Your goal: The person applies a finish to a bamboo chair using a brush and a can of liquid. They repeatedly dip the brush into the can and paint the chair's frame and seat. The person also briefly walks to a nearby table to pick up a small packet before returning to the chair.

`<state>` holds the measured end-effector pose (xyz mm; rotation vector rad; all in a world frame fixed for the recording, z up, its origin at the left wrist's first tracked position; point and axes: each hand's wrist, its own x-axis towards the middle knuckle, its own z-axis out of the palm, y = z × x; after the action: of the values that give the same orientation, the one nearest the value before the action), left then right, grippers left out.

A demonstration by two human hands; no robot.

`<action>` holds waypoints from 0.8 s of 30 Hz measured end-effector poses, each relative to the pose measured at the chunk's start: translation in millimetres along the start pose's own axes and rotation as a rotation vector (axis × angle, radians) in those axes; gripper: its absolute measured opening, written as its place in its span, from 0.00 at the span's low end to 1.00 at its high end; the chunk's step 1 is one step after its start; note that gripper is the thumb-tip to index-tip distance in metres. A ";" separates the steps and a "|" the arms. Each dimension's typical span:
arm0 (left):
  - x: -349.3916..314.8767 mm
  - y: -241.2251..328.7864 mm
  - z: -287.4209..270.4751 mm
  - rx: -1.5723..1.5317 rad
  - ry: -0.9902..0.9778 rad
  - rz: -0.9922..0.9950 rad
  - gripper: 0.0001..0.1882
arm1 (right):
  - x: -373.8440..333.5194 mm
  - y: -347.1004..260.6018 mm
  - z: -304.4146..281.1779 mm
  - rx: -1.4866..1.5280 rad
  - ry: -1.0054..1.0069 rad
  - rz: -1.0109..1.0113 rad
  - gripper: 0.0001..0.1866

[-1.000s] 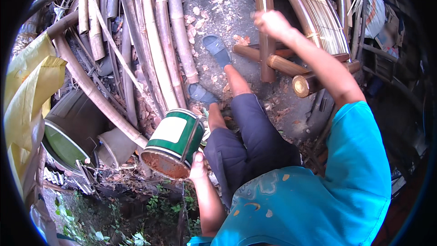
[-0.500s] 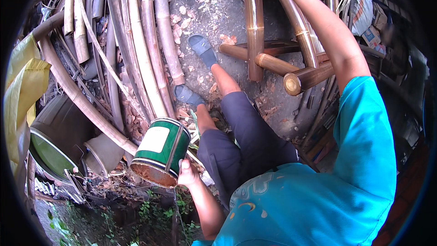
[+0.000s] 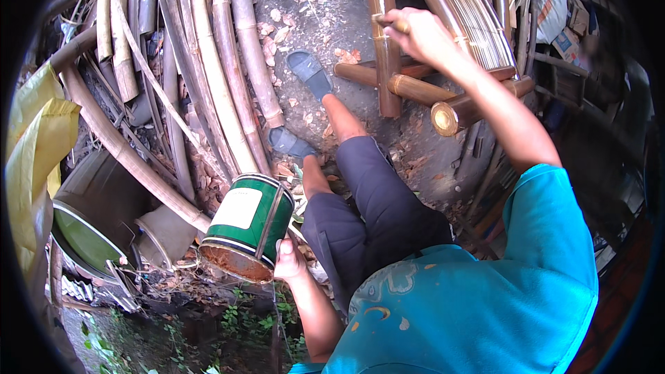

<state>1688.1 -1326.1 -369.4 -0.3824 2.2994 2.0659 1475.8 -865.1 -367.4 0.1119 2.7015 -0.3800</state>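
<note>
- Green tin can (image 3: pixel 251 225): tilted on its side, rusty bottom rim turned toward the camera, pale label facing up; taken as the landmark.
- Left hand (image 3: pixel 289 260): closed around the can's lower right edge, fingers clamped on the rim, presumably to tip it and keep it from rolling.
- Right hand (image 3: pixel 420 33): well beyond the can, up and to the right, clenched around a small dark tool handle (image 3: pixel 388 22) pressed against an upright bamboo pole (image 3: pixel 383 41), likely for steady working pressure.
- Bamboo frame (image 3: pixel 443 107): right of the can, cut ends outward, low on the ground within arm's reach.
- Bamboo stalks (image 3: pixel 208 76): just behind the can, stacked lengthwise.
- Blue sandals (image 3: pixel 309 73): beyond the can, on outstretched feet.
- Yellow sheet (image 3: pixel 34 145): far left of the can, draped.
</note>
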 end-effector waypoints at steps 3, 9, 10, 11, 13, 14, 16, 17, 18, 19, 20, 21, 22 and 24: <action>22.4 36.2 38.6 -0.182 0.182 -0.030 0.33 | -47.7 -43.7 36.0 0.067 0.146 -0.097 0.13; 18.7 30.6 10.4 0.042 0.103 0.001 0.16 | -152.4 -63.9 154.7 0.259 0.184 0.175 0.15; 29.1 37.9 21.3 -0.027 0.152 0.048 0.13 | -161.2 -54.2 171.1 0.219 0.222 0.219 0.15; 41.2 45.9 32.4 -0.092 0.190 0.097 0.13 | -169.2 -41.1 182.0 0.236 0.176 0.283 0.23; 32.0 37.5 3.7 -0.071 0.116 0.041 0.12 | -186.6 -8.8 201.8 0.197 0.267 0.261 0.22; 40.7 35.0 -1.5 -0.057 -0.034 0.073 0.12 | -207.6 1.3 209.5 0.257 0.228 0.300 0.21; 43.6 65.8 23.6 -0.088 -0.044 0.042 0.15 | -229.0 9.0 211.6 0.272 0.094 0.345 0.17; 45.9 80.0 36.9 -0.105 -0.051 0.029 0.17 | -231.9 10.7 212.4 0.324 0.071 0.365 0.16; 47.2 79.0 34.5 -0.088 -0.076 0.007 0.19 | -233.6 10.1 206.3 0.378 0.045 0.386 0.16; 48.4 80.4 32.9 -0.070 -0.100 -0.014 0.22 | -234.4 9.8 200.2 0.431 0.020 0.404 0.15; 46.7 84.6 30.9 -0.077 -0.132 0.008 0.25 | -229.1 7.3 197.0 0.530 0.292 0.339 0.16; 51.3 96.5 39.1 -0.086 -0.148 0.020 0.27 | -228.2 8.9 195.3 0.510 0.302 0.333 0.14; 51.6 109.6 46.8 -0.100 -0.151 0.017 0.29 | -225.3 14.0 194.8 0.492 0.312 0.323 0.13; 53.4 133.6 60.4 -0.111 -0.180 0.019 0.33 | -229.4 23.4 204.1 0.435 0.199 0.381 0.11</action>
<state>1601.1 -1263.5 -256.0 -0.1691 2.1026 2.1452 1766.9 -904.9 -459.4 0.8105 2.6554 -0.8642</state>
